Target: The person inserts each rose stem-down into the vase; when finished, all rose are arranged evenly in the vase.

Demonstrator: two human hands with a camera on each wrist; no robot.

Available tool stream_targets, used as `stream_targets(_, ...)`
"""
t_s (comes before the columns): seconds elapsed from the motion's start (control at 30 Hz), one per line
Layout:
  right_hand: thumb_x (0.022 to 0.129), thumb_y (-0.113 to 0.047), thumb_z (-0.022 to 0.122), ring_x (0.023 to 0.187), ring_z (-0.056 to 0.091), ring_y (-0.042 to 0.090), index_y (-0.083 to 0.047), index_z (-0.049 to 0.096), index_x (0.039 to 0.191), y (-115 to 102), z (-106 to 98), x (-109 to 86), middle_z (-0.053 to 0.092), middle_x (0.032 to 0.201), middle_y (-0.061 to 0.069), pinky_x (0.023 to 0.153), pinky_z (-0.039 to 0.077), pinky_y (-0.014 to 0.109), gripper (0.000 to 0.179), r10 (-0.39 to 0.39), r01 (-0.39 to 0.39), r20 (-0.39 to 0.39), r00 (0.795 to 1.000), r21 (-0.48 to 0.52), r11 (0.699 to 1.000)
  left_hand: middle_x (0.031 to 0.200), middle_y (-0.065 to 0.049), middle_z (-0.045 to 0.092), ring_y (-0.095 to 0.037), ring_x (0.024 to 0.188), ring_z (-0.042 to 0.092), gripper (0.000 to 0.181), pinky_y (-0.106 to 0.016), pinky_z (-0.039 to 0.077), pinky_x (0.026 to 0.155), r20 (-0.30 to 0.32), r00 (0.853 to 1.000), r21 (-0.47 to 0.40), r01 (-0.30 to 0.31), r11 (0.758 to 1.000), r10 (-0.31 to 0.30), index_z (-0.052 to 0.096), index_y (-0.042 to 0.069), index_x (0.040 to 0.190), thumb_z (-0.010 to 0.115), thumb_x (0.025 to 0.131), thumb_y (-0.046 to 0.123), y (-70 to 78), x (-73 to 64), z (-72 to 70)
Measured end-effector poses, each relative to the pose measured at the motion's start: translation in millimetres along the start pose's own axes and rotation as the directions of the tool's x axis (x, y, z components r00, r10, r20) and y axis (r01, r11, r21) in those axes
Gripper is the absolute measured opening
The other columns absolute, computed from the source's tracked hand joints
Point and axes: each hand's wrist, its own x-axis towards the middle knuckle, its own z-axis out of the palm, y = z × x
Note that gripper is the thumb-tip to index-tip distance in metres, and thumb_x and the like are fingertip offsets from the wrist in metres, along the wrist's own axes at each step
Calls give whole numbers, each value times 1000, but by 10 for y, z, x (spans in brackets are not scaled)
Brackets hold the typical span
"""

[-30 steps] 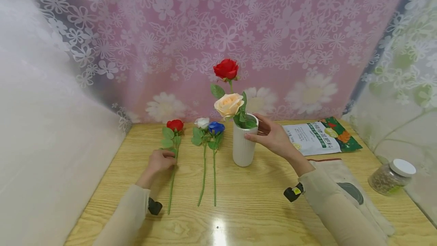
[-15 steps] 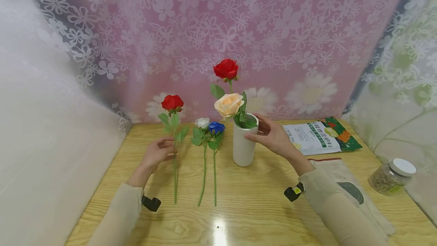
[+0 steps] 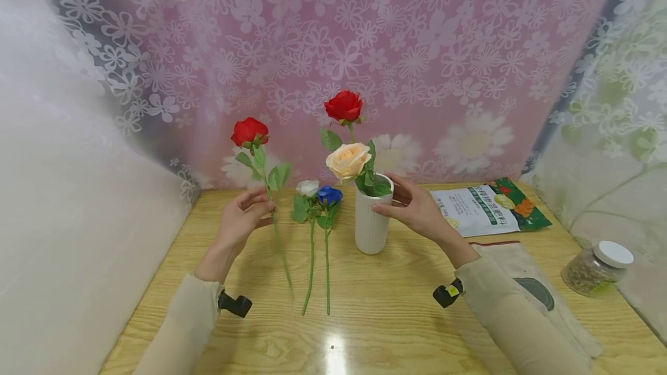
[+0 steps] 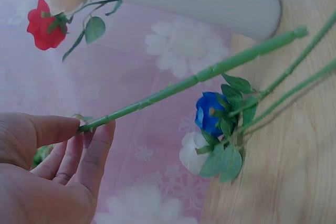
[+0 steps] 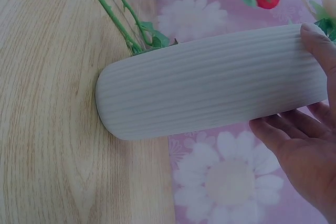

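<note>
My left hand pinches the green stem of a red rose between thumb and fingers, and the rose is raised over the table with its stem slanting down to the right. In the left wrist view the bare stem runs out past the fingertips. My right hand grips the upper part of a white ribbed vase, thumb in front and fingers behind. The vase stands upright, holding a second red rose and a cream rose. Between hand and vase lie a white rose and a blue rose.
A white and green fertilizer bag lies at the back right of the wooden table. Nearer is a folded beige cloth, partly under the right arm. A lidded jar stands at the right edge. A flowered curtain hangs behind.
The left hand has lifted the red rose off the table, head upward, and its stem now tilts the other way. The right hand and vase have stayed in place.
</note>
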Motion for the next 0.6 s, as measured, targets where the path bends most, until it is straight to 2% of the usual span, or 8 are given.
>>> stream_targets(0.13, 93, -37, 83, 146, 53, 34, -19, 33, 166, -5, -2, 0, 48, 163, 10, 115, 50, 51, 91, -3, 3, 4, 1000, -2, 1000, 108, 4, 62, -10, 93, 74, 51, -35, 66, 86, -24, 997, -135, -70, 988, 67, 46, 2, 150, 65, 103, 0, 69, 41, 91)
stream_targets(0.27, 93, -37, 83, 147, 52, 35, -19, 32, 166, -12, 3, 0, 48, 163, 11, 115, 49, 52, 91, -6, 6, 6, 1000, -2, 1000, 106, 4, 62, -11, 92, 72, 42, -34, 66, 84, -78, 987, -236, -154, 959, 139, 48, 7, 141, 64, 102, -3, 175, 84, 175)
stream_targets(0.33, 93, -37, 83, 147, 52, 35, -19, 32, 167, -8, 3, 1, 48, 163, 11, 115, 49, 52, 91, -5, 5, 6, 1000, -3, 1000, 104, 4, 62, -12, 92, 72, 38, -34, 66, 83, -109, 978, -270, -199, 942, 176, 50, 10, 135, 64, 102, -3, 247, 93, 210)
stream_targets(0.47, 93, -38, 83, 147, 52, 35, -19, 32, 167, -9, 0, -3, 48, 163, 11, 116, 49, 52, 93, 3, -3, 4, 1000, -7, 1000, 101, 2, 62, -15, 94, 74, 34, -34, 67, 82, -142, 957, -337, -287, 897, 253, 50, 7, 131, 65, 102, -2, 413, 100, 286)
stream_targets(0.6, 93, -38, 83, 147, 51, 35, -18, 31, 167, -15, -1, -9, 47, 164, 11, 116, 49, 53, 93, 5, -5, 6, 1000, -2, 1000, 100, 0, 63, -18, 93, 74, 30, -35, 67, 81, -185, 929, -382, -370, 847, 322, 52, 9, 125, 66, 101, -4, 559, 127, 371)
